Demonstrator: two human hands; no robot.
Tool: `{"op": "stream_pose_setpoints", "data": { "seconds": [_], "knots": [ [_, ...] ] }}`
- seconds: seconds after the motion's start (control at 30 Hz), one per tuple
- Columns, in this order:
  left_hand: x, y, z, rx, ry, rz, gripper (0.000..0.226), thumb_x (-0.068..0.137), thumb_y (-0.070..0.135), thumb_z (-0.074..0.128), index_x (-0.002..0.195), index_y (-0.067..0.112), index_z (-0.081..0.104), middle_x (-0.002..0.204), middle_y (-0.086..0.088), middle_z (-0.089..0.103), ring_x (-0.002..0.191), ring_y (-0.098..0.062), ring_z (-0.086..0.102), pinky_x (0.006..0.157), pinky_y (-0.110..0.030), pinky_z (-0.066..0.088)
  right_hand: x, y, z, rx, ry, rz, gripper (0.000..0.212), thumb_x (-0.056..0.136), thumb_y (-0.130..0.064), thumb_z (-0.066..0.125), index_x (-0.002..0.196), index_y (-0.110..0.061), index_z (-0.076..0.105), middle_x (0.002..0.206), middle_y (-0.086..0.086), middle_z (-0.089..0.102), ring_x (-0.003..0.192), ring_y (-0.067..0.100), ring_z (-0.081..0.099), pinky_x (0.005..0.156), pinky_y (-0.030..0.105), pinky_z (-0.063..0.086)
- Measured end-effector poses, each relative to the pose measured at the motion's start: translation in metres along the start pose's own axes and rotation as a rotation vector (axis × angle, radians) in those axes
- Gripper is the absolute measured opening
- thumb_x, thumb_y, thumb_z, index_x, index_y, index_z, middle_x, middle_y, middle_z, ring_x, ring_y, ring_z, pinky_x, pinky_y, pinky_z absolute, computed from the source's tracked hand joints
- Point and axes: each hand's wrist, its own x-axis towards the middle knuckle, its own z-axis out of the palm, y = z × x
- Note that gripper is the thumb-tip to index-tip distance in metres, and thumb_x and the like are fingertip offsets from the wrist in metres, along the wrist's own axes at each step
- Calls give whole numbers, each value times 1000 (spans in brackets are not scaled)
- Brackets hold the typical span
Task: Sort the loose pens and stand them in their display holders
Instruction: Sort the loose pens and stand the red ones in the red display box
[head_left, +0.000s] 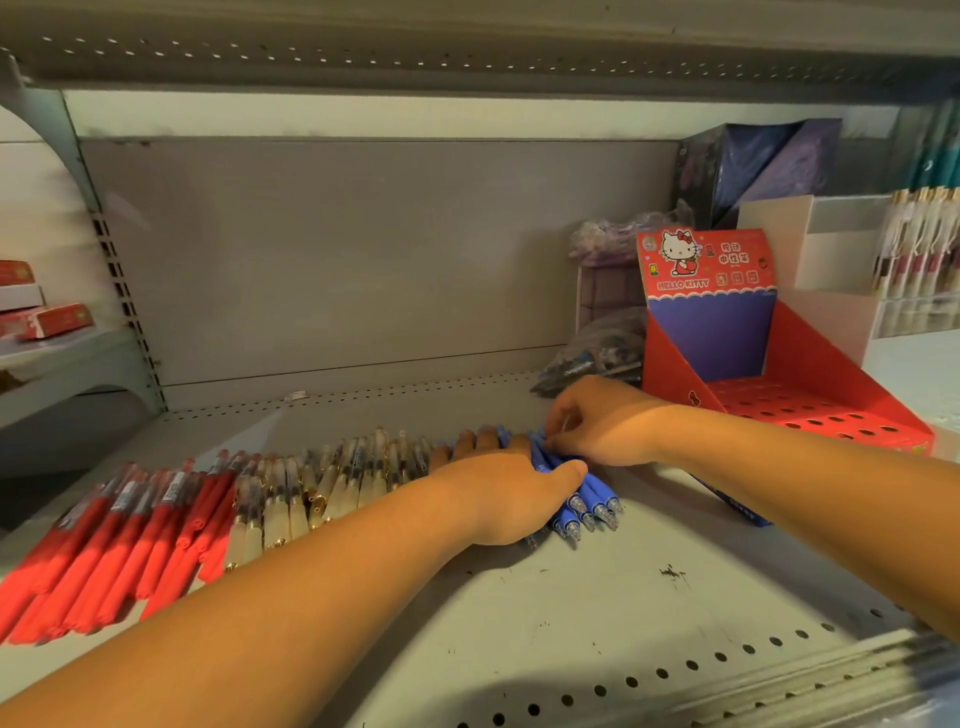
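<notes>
Left hand (498, 488) lying flat across the blue pens (592, 499) on the shelf (571, 597), fingers spread, corralling them into one bundle. Right hand (597, 421) grip pinching their far ends, probably squaring them for the red holder (810, 343) standing just beside.
</notes>
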Motion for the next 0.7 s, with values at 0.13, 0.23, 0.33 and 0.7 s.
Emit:
{"op": "stream_pose_setpoints", "data": {
  "seconds": [0.13,0.23,0.33,0.7],
  "knots": [
    [-6,0,-3,-105,-73,34,100,75,91,22,156,36,2,166,-8,-5,151,-32,-14,120,-58,0,-7,3,4,85,-14,-2,21,94,-26,56,97,-17,74,97,4,73,92,25,67,85,41,55],
    [-9,-3,-5,-126,-83,139,87,76,88,39,150,45,22,164,0,18,152,-28,1,120,-56,9,-14,10,9,225,-53,14,26,95,-18,50,109,-6,68,110,16,69,106,36,62,89,46,50],
    [-5,-3,-18,-230,-66,190,72,81,83,42,137,37,43,133,11,54,120,-15,52,102,-37,43,-21,22,9,320,-89,-18,32,93,-14,45,119,-4,61,125,15,62,121,35,54,104,51,43],
    [55,-25,-42,-110,17,-22,34,107,25,27,126,8,50,138,-12,50,124,-27,47,105,-39,34,-52,40,26,95,-249,-412,84,85,-59,64,134,-68,-3,142,-48,14,131,-26,16,102,-4,16]
  ]
}}
